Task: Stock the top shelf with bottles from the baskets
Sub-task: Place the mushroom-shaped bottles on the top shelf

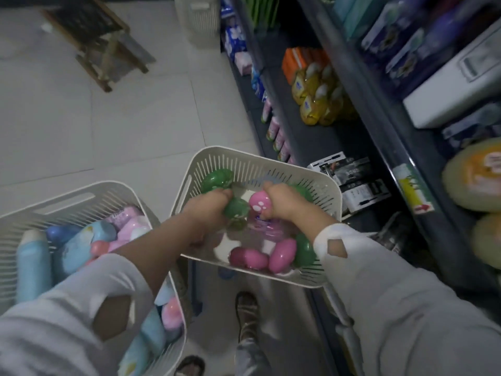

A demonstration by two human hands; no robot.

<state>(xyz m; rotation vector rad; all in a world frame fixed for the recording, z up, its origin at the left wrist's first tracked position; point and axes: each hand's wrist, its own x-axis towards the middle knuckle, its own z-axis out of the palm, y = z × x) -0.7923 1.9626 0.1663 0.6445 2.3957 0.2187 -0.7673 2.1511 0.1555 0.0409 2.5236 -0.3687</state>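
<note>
Down inside the cream slotted basket [244,158], which sits beside the shelving [385,137], we have both hands among the bottles. Our left hand [208,213] has its fingers curled round a green bottle [238,208]. Our right hand [282,199] grips the rounded top of a pink bottle [260,203] just beside it, fingers wrapped over the far side so that we cannot see their tips. Both bottles are near the basket's middle. A second green bottle [217,180] lies at the far left corner, a pink pair [248,257] rests along the near wall, and a third green bottle [305,252] is at the near right. To our left, a second basket [81,187] of the same kind holds heaped blue and pink bottles [34,264]. On the shelving we see yellow bottles [317,99]; we cannot tell which shelf is the top one. A wooden stool [95,42] stands on the pale tiled floor [141,118], and our sandalled foot [246,308] shows below the basket.
</note>
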